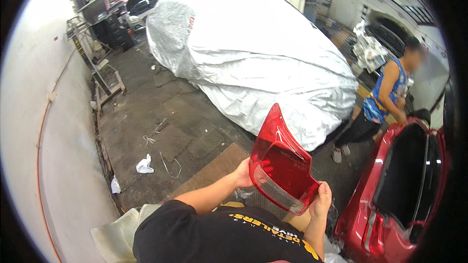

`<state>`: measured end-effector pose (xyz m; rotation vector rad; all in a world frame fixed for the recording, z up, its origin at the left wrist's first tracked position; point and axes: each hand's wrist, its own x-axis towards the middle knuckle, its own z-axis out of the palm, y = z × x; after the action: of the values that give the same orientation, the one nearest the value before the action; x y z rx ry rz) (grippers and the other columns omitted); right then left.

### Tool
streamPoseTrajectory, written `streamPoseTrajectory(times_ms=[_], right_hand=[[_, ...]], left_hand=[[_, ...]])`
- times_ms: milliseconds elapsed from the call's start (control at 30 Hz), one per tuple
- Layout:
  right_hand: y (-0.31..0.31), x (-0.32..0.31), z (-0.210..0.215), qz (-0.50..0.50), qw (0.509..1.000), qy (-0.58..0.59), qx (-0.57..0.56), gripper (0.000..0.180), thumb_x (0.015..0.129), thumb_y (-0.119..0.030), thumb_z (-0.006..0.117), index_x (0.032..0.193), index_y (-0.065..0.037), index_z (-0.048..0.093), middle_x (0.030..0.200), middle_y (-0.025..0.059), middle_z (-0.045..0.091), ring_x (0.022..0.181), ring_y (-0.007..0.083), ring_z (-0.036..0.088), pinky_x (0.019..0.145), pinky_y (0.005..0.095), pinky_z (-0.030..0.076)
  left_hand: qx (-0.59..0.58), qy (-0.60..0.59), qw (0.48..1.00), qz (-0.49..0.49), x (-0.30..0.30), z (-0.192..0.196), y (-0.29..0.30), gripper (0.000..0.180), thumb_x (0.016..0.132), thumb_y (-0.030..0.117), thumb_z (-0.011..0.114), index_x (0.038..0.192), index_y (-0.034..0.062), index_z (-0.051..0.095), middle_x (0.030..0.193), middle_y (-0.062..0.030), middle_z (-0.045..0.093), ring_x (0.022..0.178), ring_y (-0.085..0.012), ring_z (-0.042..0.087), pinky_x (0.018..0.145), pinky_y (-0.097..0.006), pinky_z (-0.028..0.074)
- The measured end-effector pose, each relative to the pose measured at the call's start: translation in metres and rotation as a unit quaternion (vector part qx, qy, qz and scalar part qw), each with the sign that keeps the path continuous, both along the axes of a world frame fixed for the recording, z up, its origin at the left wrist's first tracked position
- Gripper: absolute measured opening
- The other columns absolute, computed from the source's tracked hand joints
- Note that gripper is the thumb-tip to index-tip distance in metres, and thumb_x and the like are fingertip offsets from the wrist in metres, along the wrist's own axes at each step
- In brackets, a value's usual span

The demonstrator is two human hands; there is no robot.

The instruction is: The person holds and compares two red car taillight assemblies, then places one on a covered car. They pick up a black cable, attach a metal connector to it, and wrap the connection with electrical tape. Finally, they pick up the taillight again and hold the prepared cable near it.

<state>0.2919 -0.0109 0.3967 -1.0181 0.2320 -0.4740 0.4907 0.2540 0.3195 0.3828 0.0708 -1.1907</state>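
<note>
A red tail light lens [280, 165] with a clear strip along its lower side is held up in front of my chest, tilted, its pointed end upward. My left hand [242, 173] grips its left edge, with the fingertips partly hidden behind the lens. At the lower right corner, my right hand [320, 200] pinches it between thumb and fingers. The red shell is see-through in places and shines with reflections.
A car under a silver cover [258, 44] stands ahead. To the right, a person in a blue tank top [385, 90] leans by a red car [360, 214] with a large dark opening. A metal stand [105, 80] lines the left wall; crumpled white plastic [145, 164] and bent wire [170, 168] lie on the floor.
</note>
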Motion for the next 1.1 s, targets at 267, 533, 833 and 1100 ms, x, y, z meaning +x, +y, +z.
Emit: streamPoseTrajectory(times_ms=[267,533,833,1100], right_hand=[[-0.029,0.161,0.015,0.086,0.995,-0.031,-0.039,0.024,0.101,-0.026,0.067,0.107,-0.003,0.063,0.101,0.0023,0.064,0.093,0.0133,0.061,0.086,0.0307,0.049],[-0.038,0.353,0.014,0.116,0.993,-0.017,0.024,0.027,0.101,-0.021,0.066,0.115,0.002,0.065,0.112,0.0088,0.07,0.103,0.0166,0.064,0.097,0.0341,0.05],[-0.091,0.546,-0.056,0.066,0.992,-0.005,0.108,0.033,0.103,-0.024,0.064,0.118,0.005,0.067,0.111,0.0104,0.072,0.1,0.0165,0.066,0.095,0.0335,0.052],[-0.134,0.668,-0.1,-0.108,0.974,0.023,0.196,0.028,0.102,-0.024,0.065,0.118,-0.002,0.068,0.113,0.0069,0.072,0.103,0.0176,0.067,0.095,0.034,0.053]], left_hand=[[0.071,-0.035,0.983,0.164,0.091,0.051,0.019,0.061,0.105,0.054,0.031,0.137,0.0093,0.057,0.124,-0.0114,0.069,0.106,-0.0298,0.067,0.088,-0.046,0.053],[0.137,-0.097,0.911,0.378,0.215,0.073,0.014,0.045,0.11,0.039,0.032,0.126,0.0069,0.058,0.116,-0.0087,0.067,0.099,-0.0248,0.063,0.085,-0.04,0.052],[0.231,-0.237,0.825,0.458,0.425,0.069,-0.06,0.044,0.112,0.026,0.037,0.143,-0.0028,0.048,0.139,-0.0133,0.059,0.124,-0.0258,0.059,0.109,-0.041,0.046],[0.46,-0.443,0.745,0.193,0.624,0.073,-0.137,0.056,0.108,0.043,0.046,0.141,-0.0008,0.054,0.133,-0.0116,0.063,0.112,-0.0202,0.063,0.09,-0.037,0.051]])
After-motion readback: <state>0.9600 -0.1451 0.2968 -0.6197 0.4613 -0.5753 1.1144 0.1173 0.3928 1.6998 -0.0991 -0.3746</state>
